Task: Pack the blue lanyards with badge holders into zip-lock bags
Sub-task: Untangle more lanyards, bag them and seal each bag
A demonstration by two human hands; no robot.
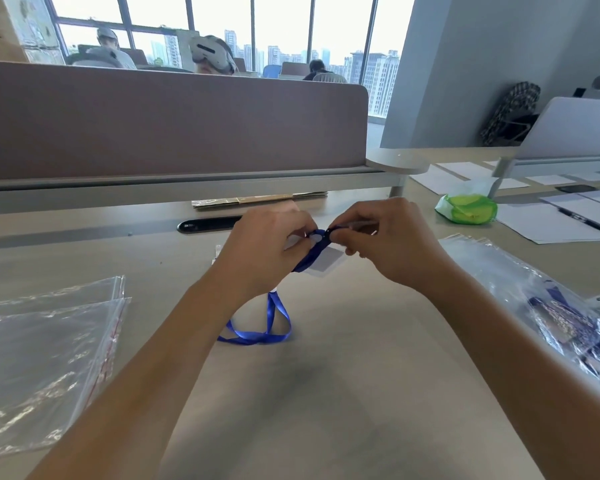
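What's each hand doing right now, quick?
Left hand: fingers curled, pinching the blue lanyard near its top end.
Right hand: fingers curled, pinching the lanyard's clip end by the badge holder.

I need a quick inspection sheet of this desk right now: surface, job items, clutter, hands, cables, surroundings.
Surface: beige desk, grey partition at its far edge.
Job's things: blue lanyard held up, its loop trailing on the desk; clear badge holder at its clip; empty zip-lock bags at left; filled bags at right.
Clutter: green packet, papers, pen, cardboard.
Hands: left hand and right hand both pinch the lanyard at its clip.
Cables: nothing seen.
Surroundings: windows, people seated beyond the partition.
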